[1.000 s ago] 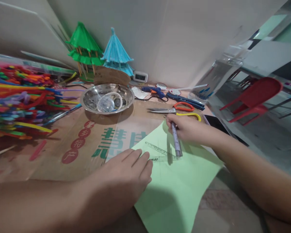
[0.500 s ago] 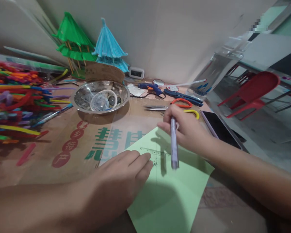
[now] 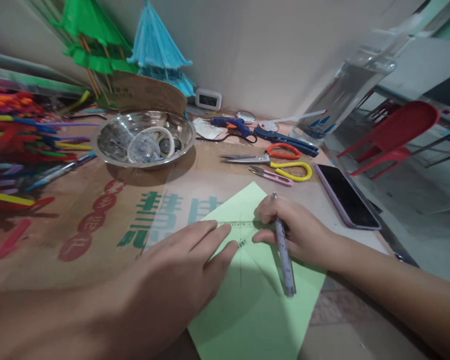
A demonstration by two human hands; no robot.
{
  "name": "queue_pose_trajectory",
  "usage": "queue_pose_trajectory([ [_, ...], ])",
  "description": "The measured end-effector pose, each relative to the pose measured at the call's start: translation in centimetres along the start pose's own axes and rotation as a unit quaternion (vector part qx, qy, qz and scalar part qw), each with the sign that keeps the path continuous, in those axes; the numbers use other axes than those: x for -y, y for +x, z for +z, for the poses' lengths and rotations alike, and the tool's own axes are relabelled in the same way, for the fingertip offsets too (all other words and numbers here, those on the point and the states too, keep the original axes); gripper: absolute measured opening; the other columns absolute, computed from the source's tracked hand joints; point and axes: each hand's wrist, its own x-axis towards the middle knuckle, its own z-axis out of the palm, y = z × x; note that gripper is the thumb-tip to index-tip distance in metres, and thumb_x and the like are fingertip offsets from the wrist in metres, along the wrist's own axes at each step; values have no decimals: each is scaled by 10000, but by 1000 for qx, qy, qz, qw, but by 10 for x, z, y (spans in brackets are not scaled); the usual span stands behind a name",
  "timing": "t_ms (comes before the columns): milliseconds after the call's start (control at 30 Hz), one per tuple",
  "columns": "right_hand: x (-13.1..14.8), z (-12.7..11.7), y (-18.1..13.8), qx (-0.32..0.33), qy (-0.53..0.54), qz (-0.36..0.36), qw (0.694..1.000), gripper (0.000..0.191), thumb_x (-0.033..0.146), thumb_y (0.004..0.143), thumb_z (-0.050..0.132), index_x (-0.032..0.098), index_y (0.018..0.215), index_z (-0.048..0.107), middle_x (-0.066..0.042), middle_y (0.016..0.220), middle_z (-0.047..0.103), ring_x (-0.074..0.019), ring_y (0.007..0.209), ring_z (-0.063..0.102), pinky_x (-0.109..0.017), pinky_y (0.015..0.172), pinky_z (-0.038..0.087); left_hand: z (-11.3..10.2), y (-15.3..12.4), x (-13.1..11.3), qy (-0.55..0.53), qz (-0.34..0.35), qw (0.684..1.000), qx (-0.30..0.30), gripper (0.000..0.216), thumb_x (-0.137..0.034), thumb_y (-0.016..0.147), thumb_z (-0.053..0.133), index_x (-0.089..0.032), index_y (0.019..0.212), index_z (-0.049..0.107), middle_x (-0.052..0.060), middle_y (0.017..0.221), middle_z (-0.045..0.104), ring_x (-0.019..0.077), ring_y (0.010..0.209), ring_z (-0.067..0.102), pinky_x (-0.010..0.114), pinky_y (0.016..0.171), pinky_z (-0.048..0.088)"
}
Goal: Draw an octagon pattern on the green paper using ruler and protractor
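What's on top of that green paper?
A clear ruler lies on the green paper, which also bears a thin line. The left hand covers part of the ruler; the right hand holds a purple pen above. Whatever the hands hide can't be seen.

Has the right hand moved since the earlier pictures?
Yes. The right hand has moved away from the scissors, toward the near side; earlier it partly covered them, now they show clear of it.

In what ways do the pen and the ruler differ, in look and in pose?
The pen is purplish; the ruler is see-through with dark marks. The pen is held aslant in the right hand, while the ruler lies flat on the green paper. Both appear against that paper.
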Motion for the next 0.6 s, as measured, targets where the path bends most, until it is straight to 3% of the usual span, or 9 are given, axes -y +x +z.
queue_pose_trajectory([
  [100, -2, 0, -1, -19, -14, 18, 1000, 270, 406, 1089, 739, 273, 1061, 505, -15, 940, 657, -214, 844, 627, -318, 743, 487, 3, -4, -2, 24, 14, 1000, 12, 405, -174, 1165, 340, -156, 1387, 679, 128, 1408, 771, 322, 1319, 695, 499, 1101, 524],
  [300, -1, 0, -3, -27, -38, 40, 998, 240, 339, 1081, 739, 281, 1096, 506, -34, 995, 677, -257, 932, 660, -360, 801, 508, 3, -4, -1, 12, 28, 999, 27, 418, -222, 1145, 374, -169, 1427, 678, 105, 1410, 766, 327, 1289, 687, 515, 1144, 462],
  [500, 5, -4, -1, -20, -55, 47, 997, 230, 339, 1073, 744, 267, 1121, 531, -18, 961, 661, -218, 833, 651, -323, 733, 522, 7, -7, 3, 10, 38, 999, -9, 389, -322, 1103, 515, -159, 1408, 694, 105, 1462, 733, 317, 1352, 609, 459, 1187, 402],
  [600, 9, -6, 0, -7, -57, 54, 997, 224, 329, 1071, 744, 255, 1132, 542, -27, 981, 673, -205, 824, 651, -314, 733, 541, 7, -9, 1, 4, 29, 999, -15, 389, -335, 1144, 465, -163, 1421, 677, 99, 1475, 722, 308, 1388, 588, 444, 1187, 403],
])
